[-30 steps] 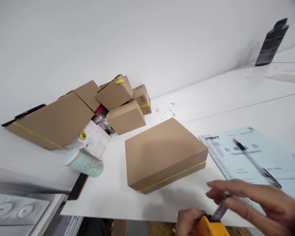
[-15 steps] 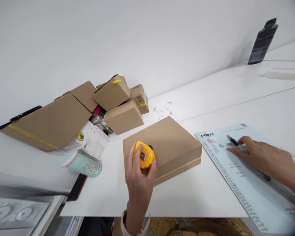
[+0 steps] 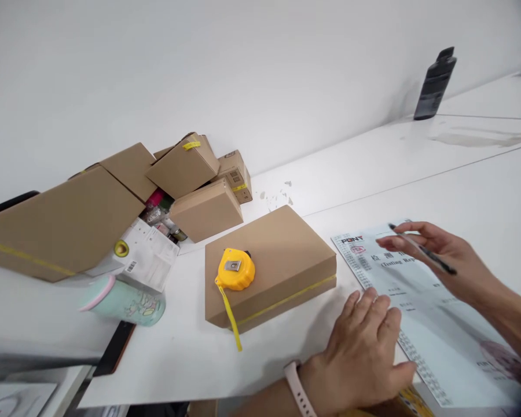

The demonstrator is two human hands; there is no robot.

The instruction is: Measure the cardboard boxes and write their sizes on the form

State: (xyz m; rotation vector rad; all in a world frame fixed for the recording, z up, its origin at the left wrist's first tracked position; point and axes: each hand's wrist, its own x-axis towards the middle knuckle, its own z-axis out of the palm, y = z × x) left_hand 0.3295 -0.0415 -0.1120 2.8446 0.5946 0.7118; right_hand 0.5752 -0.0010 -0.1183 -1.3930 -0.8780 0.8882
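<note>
1. Your right hand (image 3: 443, 260) has the pen (image 3: 425, 250) in its fingers, a loose grip, with the pen slanting over the far part of the report (image 3: 443, 339). Can't tell if the pen touches the page.
2. Your left hand (image 3: 360, 350) is palm down with nothing in it, fingers stretched out and thumb spread to the right. It overlaps the report's left edge from this angle; can't tell how hard it's leaning, if at all. There's a pink wristband (image 3: 299, 389) on that wrist.
3. The yellow tape measure (image 3: 238, 271) is lying on top of the flat cardboard box (image 3: 286, 249), toward the left end, metal clip up, with its yellow strap (image 3: 231, 322) dangling over the near side.
4. That box sits on the white table (image 3: 191, 353), left of the report and just apart from it.
5. Off to your left you've got a mint cup (image 3: 132, 303) tipped on its side near a white carton (image 3: 150, 258).
</note>
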